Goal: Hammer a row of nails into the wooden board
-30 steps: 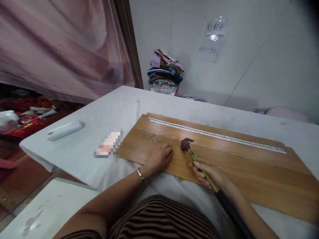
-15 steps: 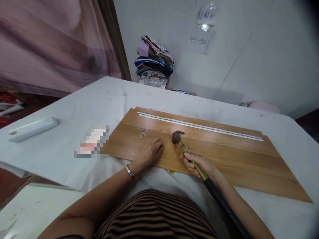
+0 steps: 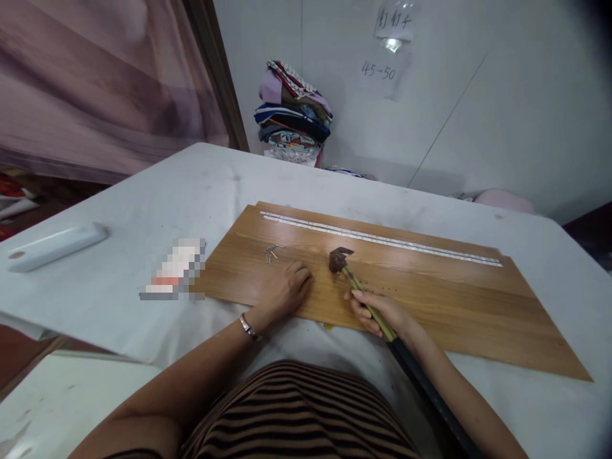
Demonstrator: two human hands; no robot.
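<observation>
A claw hammer [image 3: 340, 260] with a rusty head and a yellow and black handle is gripped by my right hand [image 3: 377, 309]. Its head is over the wooden board [image 3: 468, 312], near my left hand; contact with the wood is unclear. My left hand [image 3: 289, 287] rests at the board's near side with the fingers curled together; whatever may be inside them is hidden. Several nails [image 3: 271, 252] lie loose on the board beyond that hand. Small dark dots [image 3: 389, 289] mark the wood beside my right hand. Two pale marked strips [image 3: 382, 240] run along the board's far side.
The board lies on a white-covered table [image 3: 167, 185]. Left of it are a blurred-out flat object [image 3: 176, 264] and a long white plastic piece [image 3: 57, 247]. Folded cloths [image 3: 294, 115] are stacked by the wall, and a pink curtain [image 3: 109, 83] hangs at left.
The view has shifted slightly, moving the whole scene a little up and left. Both hands and the hammer keep nearly the same place over the board.
</observation>
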